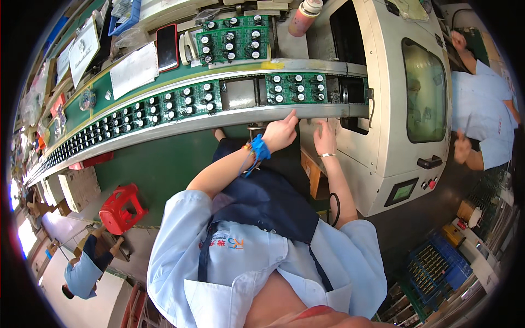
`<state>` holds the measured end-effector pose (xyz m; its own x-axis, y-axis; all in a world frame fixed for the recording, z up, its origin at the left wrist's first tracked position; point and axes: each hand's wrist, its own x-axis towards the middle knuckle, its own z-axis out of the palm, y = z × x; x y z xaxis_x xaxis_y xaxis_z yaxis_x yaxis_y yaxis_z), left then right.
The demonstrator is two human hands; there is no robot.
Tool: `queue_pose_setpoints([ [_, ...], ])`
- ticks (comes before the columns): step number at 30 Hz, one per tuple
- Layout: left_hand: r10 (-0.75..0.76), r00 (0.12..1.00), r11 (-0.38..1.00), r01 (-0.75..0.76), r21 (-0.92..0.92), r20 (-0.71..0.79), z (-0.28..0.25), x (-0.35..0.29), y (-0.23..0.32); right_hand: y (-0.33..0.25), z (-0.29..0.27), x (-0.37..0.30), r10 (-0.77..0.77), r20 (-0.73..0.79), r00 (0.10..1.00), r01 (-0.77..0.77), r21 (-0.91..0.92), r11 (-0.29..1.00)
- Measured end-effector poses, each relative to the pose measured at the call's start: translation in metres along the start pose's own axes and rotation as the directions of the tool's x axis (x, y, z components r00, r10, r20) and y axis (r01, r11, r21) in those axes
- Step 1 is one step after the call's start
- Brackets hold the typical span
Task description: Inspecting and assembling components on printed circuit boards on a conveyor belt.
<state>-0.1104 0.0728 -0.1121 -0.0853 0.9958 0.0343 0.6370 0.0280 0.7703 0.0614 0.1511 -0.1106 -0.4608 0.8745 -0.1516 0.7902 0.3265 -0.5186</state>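
Observation:
My left hand [280,133] is at the near metal rail [240,117] of the conveyor, its index finger stretched out against the edge. A blue band circles that wrist. My right hand [325,139] hovers just right of it, in front of the rail by the machine, with fingers apart and loosely bent. Neither hand holds anything that I can see. Beyond them, a green circuit board [296,97] with white-topped round components lies between the rails. Left of a gap, a long row of similar circuit boards [187,101] runs along the conveyor.
The conveyor enters a cream machine [388,136] with a window on the right. Behind the rail are more boards [232,46], a phone [167,48], paper [134,71] and a pink bottle [305,17]. A red stool [121,209] stands lower left. Other people are at both sides.

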Motion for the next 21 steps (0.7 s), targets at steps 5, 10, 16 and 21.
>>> queue_pose_setpoints([
  [5, -0.004, 0.962, 1.000, 0.006, 0.004, -0.272, -0.053, -0.040, -0.015, -0.028, 0.002, 0.005, -0.044, 0.041, 0.998, 0.041, 0.073, 0.996],
  [10, -0.084, 0.924, 0.991, 0.117, 0.068, -0.374, -0.084, -0.075, -0.041, -0.047, 0.009, 0.037, -0.184, 0.054, 0.981, 0.181, 0.059, 0.982],
  [16, -0.129, 0.902, 0.984, 0.168, 0.060, -0.412, -0.089, -0.097, -0.045, -0.054, 0.007, 0.053, -0.093, 0.180, 0.979, 0.113, -0.108, 0.988],
  [21, -0.151, 0.891, 0.983, 0.183, 0.034, -0.428, -0.094, -0.107, -0.041, -0.083, 0.016, 0.051, -0.308, 0.149, 0.940, 0.316, -0.028, 0.948],
])
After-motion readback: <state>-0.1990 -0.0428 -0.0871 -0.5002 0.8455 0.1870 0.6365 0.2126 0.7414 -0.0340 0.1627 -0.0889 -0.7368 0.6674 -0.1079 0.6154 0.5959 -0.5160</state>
